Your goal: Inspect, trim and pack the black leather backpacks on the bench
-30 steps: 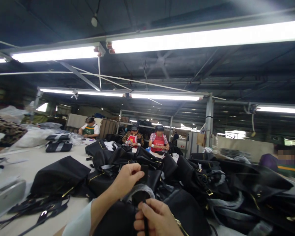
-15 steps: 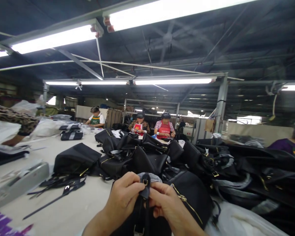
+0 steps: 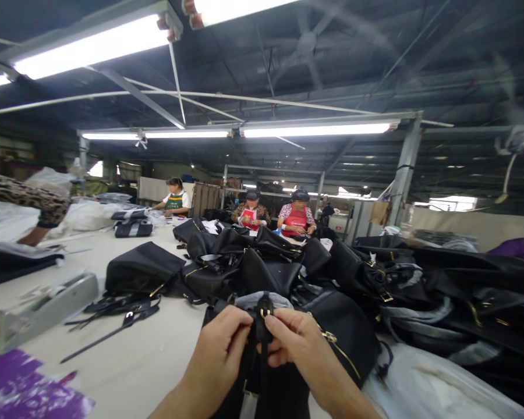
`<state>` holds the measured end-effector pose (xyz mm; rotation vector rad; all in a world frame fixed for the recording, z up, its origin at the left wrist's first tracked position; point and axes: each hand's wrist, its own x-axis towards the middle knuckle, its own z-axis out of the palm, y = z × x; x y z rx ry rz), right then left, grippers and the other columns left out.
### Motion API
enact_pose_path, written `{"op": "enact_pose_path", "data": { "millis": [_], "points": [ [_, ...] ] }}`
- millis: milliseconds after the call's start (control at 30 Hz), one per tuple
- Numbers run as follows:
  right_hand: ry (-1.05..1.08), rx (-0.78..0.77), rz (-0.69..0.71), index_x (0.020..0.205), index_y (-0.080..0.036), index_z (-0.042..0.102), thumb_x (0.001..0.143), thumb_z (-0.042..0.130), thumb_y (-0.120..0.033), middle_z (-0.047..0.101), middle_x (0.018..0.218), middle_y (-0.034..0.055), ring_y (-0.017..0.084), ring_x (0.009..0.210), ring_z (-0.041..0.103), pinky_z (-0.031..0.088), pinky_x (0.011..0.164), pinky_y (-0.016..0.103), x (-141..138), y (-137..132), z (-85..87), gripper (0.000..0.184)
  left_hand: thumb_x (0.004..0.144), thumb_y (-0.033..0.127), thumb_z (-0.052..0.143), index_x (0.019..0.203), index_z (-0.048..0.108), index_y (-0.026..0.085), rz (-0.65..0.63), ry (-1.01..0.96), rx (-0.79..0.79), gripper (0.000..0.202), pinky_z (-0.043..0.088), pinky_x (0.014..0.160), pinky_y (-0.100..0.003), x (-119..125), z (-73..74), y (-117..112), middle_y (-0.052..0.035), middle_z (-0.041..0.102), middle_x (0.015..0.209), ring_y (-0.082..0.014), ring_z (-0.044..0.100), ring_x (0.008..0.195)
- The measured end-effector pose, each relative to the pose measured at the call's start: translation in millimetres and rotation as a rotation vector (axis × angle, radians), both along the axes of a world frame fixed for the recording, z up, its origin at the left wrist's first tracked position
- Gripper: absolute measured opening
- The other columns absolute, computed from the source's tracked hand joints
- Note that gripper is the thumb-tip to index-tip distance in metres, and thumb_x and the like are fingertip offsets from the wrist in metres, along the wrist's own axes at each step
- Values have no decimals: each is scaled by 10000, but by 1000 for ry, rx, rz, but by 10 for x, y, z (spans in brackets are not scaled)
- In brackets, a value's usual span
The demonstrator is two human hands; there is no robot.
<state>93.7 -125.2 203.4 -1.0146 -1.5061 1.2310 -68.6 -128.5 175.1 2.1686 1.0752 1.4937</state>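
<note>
A black strap with a small gold buckle runs up the middle of a black bag directly in front of me. My left hand is closed at the strap's left edge, thumb and index finger pinched beside the buckle; its fingertips are partly hidden. From the other side, my right hand grips the strap, with its thumb by the buckle and its fingers curled underneath. Grey wrapping covers the handle behind the buckle. Lower down hangs a second buckle on a strap.
Black bags are heaped ahead and to the right. Another bag lies left with loose straps. A tape dispenser stands at left, near purple material. A co-worker's sleeve reaches in; other people sit across the table.
My left thumb and fingers have come off the buckle to the strap's left side. My right thumb has moved up to the buckle. The view has shifted slightly.
</note>
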Motion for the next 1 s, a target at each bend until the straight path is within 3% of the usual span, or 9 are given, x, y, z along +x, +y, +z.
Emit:
{"op": "enact_pose_path", "data": {
  "millis": [100, 167, 267, 367, 533, 667, 800, 1000],
  "points": [
    [-43, 25, -14, 763, -148, 707, 742, 659, -498, 656, 637, 21, 145, 564, 642, 515, 481, 200, 1, 16, -18, 354, 885, 413, 467, 761, 570, 191, -124, -162, -511, 275, 368, 359, -203, 35, -105, -65, 10, 560, 525, -123, 497, 391],
    [-84, 53, -41, 738, -153, 707, 730, 660, -440, 650, 640, 18, 149, 574, 641, 493, 449, 184, -4, 25, -34, 291, 864, 494, 469, 755, 545, 188, -215, -237, -643, 334, 333, 322, -185, 63, -150, -77, 18, 549, 506, -115, 485, 360],
    [-132, 95, -65, 732, -156, 713, 728, 645, -373, 651, 640, 20, 160, 580, 638, 473, 424, 181, -8, 28, -52, 227, 845, 493, 527, 733, 543, 180, -193, -280, -583, 333, 336, 342, -164, 107, -143, -64, 12, 578, 587, -102, 531, 414],
    [-147, 147, -61, 769, -158, 724, 748, 623, -325, 656, 650, 20, 158, 595, 623, 489, 454, 197, 10, 3, -68, 197, 824, 441, 575, 672, 517, 179, -132, -303, -514, 308, 336, 371, -156, 147, -84, -35, 28, 571, 586, -68, 488, 407],
    [-33, 73, 9, 869, -161, 726, 726, 656, -276, 664, 676, 6, 159, 643, 630, 511, 533, 222, 60, -90, -136, 196, 742, 486, 603, 663, 495, 187, -233, -350, -672, 328, 239, 333, -154, 168, -44, 36, 33, 568, 505, -54, 431, 339],
    [83, 22, 78, 1060, -175, 683, 657, 653, -172, 686, 706, -5, 147, 642, 625, 495, 552, 220, 46, -127, -212, 403, 689, 546, 631, 669, 506, 187, -238, -364, -734, 380, 215, 322, -157, 147, -31, 49, 40, 558, 489, -53, 427, 337],
    [107, 41, 77, 1061, -165, 679, 613, 631, -141, 666, 665, -17, 139, 591, 597, 473, 524, 221, 44, -114, -237, 451, 657, 550, 658, 667, 523, 181, -264, -364, -812, 392, 208, 340, -159, 87, 44, 4, 46, 545, 484, -46, 410, 354],
    [99, 13, -55, 1074, -142, 674, 615, 713, -202, 608, 611, -40, 132, 572, 546, 473, 504, 222, 67, -89, -221, 464, 623, 452, 694, 696, 573, 154, -301, -249, -842, 330, 326, 367, -152, -46, 130, -44, -23, 637, 643, -130, 607, 571]
  ]
}}
